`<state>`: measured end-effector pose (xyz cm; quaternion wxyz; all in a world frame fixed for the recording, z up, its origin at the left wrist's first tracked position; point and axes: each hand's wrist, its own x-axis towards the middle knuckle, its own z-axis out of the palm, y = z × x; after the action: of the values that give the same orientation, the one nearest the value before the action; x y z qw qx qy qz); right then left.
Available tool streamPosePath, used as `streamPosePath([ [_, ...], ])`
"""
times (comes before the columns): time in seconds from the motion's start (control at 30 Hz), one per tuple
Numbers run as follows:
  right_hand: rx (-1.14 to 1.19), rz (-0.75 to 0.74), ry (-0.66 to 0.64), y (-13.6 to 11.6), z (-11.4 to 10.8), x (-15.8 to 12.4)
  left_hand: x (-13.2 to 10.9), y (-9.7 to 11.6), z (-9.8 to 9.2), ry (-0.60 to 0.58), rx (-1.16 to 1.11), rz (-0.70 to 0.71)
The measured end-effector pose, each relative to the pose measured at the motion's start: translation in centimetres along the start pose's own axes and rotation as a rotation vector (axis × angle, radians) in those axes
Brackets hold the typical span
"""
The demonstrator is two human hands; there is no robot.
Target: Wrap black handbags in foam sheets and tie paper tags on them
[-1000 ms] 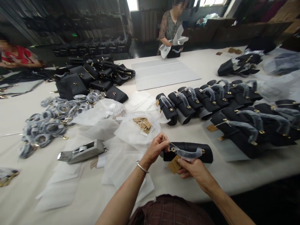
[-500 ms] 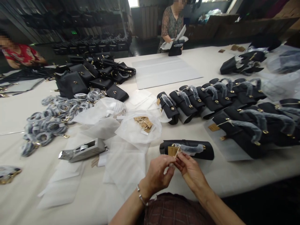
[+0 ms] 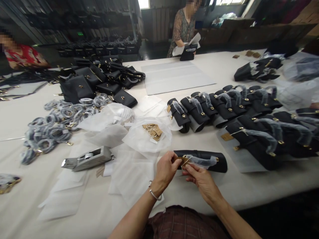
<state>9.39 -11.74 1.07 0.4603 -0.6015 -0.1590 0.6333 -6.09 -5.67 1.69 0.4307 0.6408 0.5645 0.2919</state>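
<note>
A black handbag point(image 3: 222, 163) lies in front of me, its handle point(image 3: 203, 161) wrapped in clear plastic between gold fittings. At the left end of that handle is a brown hang tag point(image 3: 183, 161) on a white string. My left hand point(image 3: 166, 172) pinches the tag from the left, thumb and fingers closed. From the right, the thumb and fingertips of my right hand point(image 3: 202, 182) are closed at the tag's lower edge and its string. Exactly how the string runs between the fingertips is hidden.
More tags point(image 3: 152, 131) lie on a plastic bag point(image 3: 132, 141) beyond my left hand. A tape dispenser point(image 3: 91, 158) and wrapped coiled straps point(image 3: 58, 132) are left. Rows of handbags point(image 3: 256, 139) fill the right. Across the table a person point(image 3: 184, 28) holds a bag; another person point(image 3: 23, 56) is far left.
My left hand has moved up and left from the string onto the tag, now partly covering it. My right hand has shifted slightly and stays at the string end. The handbag stays in place.
</note>
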Motion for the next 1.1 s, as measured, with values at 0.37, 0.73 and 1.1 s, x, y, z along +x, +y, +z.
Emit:
streamPosePath([
  [0.37,-0.484,-0.236,0.249,-2.2,-6.3,-1.1,4.8,-4.1,-1.2,0.035,-0.245,-0.275],
  [0.73,-1.069,-1.002,0.43,-4.0,-10.3,2.0,-4.9,-2.1,-2.0,-0.027,0.154,0.519],
  [1.1,-1.186,-0.975,0.223,-7.4,-12.4,4.4,-3.6,-7.3,3.1,-0.388,0.377,0.259],
])
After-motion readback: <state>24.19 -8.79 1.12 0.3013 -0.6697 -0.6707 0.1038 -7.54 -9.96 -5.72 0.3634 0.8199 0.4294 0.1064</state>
